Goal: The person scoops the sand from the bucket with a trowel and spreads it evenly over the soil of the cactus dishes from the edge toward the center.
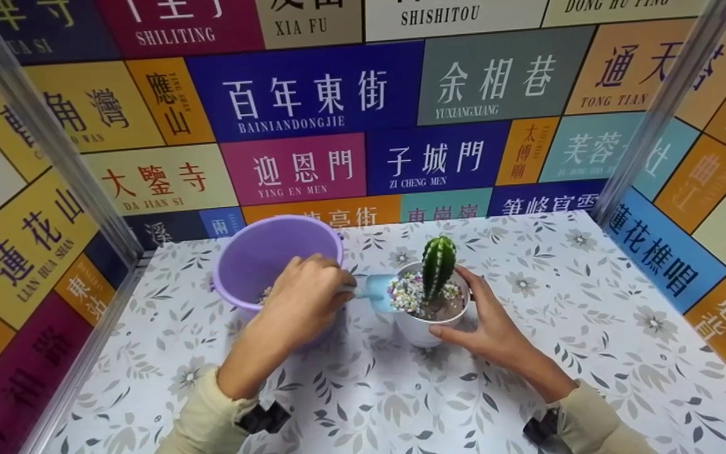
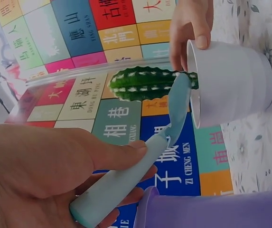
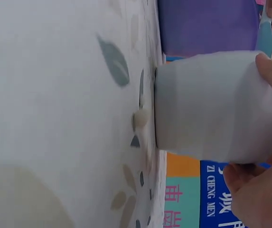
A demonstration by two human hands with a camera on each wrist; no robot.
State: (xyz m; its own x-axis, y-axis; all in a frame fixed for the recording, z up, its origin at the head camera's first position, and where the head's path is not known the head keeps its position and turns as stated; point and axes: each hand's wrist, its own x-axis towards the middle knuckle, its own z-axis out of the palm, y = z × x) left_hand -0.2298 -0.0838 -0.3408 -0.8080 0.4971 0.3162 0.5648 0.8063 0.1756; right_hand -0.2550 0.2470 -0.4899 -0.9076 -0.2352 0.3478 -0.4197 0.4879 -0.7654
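Note:
My left hand (image 1: 303,296) grips the pale handle of a small light-blue trowel (image 2: 179,111), thumb along the handle. The trowel's blade reaches the left rim of a white flowerpot (image 1: 423,333). In that pot a ribbed green cactus (image 1: 438,268) stands upright, with multicoloured pebbles (image 1: 406,289) around its base, mostly on the left. A brownish patch shows at the front right of the cactus. My right hand (image 1: 495,328) holds the pot from the right, its thumb at the near side and fingers at the far side. In the right wrist view, the pot's wall (image 3: 211,107) hides its contents.
A purple bucket (image 1: 256,252) stands left of the pot, behind my left forearm; a few pebbles show inside it. The table (image 1: 401,403) has a floral cover. Panels with Chinese lettering (image 1: 306,94) and metal posts (image 1: 665,101) enclose the back and sides.

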